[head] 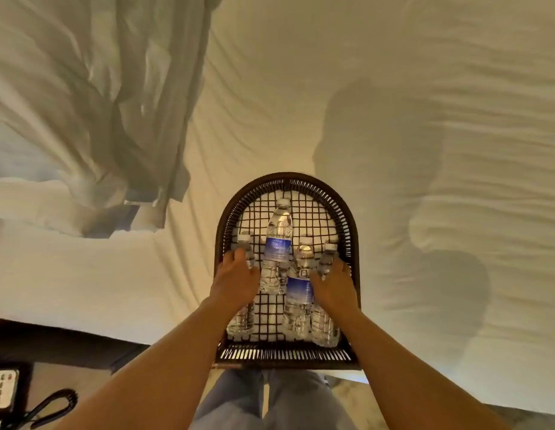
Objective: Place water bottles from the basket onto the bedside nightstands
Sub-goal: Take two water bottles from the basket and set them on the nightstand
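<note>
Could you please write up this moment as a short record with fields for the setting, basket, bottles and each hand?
setting: white bed, rumpled duvet at left
basket: dark wicker basket on the bed's near edge
bottles: four lying in it, caps away from the person; middle bottle and right-centre bottle untouched
left hand: closing on the left bottle
right hand: closing on the right bottle
nightstand: phone at lower left; no bottle on it in view
</note>
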